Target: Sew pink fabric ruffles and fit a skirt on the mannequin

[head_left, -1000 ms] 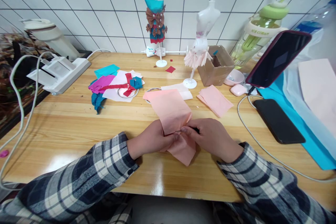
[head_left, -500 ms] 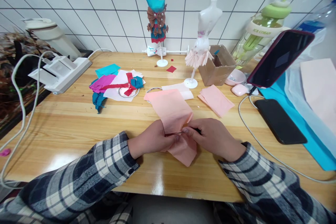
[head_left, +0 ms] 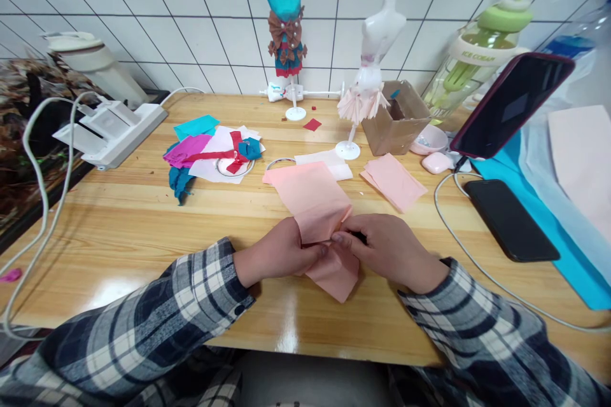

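Observation:
Over the middle of the table lies a sheet of pink crepe paper (head_left: 312, 194), with a lower flap that reaches toward me. My left hand (head_left: 286, 248) pinches this paper at its left edge, thumb on top. My right hand (head_left: 382, 243) is closed at the paper's right side, around what look like scissors (head_left: 361, 238). Only a bit of dark handle and a thin line of blade show; fingers and paper cover the rest. The blade line crosses the paper between the two thumbs, where the sheet parts into upper and lower pieces.
Folded pink paper (head_left: 394, 182) lies to the right, coloured scraps (head_left: 210, 146) to the left. Behind stand a dressed mini mannequin (head_left: 286, 35), another with a pink skirt (head_left: 377, 44) and a cardboard box (head_left: 396, 121). Phones (head_left: 510, 219), a cable and a bottle (head_left: 472, 63) occupy the right.
Both hands stay nearly in place on the paper. The thin metal blade between the thumbs shows less than before. The whole view has shifted very slightly.

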Demonstrator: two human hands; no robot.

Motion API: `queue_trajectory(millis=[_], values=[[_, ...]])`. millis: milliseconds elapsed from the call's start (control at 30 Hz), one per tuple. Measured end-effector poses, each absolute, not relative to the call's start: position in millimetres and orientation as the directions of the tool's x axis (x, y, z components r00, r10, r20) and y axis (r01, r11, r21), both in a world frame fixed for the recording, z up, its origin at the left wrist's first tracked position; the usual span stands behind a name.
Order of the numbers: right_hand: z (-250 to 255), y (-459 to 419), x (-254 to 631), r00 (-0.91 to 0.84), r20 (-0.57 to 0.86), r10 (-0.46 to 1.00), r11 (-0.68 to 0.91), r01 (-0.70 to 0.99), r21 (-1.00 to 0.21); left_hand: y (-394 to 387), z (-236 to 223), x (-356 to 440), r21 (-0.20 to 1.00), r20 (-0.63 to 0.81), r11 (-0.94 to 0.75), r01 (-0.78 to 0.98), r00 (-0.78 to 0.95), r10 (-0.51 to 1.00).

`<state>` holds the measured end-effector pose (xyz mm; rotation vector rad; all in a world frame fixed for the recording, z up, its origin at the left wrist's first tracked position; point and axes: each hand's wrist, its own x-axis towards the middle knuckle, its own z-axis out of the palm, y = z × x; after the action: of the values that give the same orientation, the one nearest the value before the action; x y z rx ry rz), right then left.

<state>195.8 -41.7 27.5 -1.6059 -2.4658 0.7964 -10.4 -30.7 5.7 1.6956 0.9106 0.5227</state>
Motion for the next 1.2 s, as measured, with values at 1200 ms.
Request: queue_trajectory(millis=[1200], values=[[26.5,-45.0,189.6,-0.474,-0.152,0.867,0.367,0.815,-0.449,-29.8,6.8,-10.0,0.929,-0.045,-0.203,0.309,0.64,0.767]])
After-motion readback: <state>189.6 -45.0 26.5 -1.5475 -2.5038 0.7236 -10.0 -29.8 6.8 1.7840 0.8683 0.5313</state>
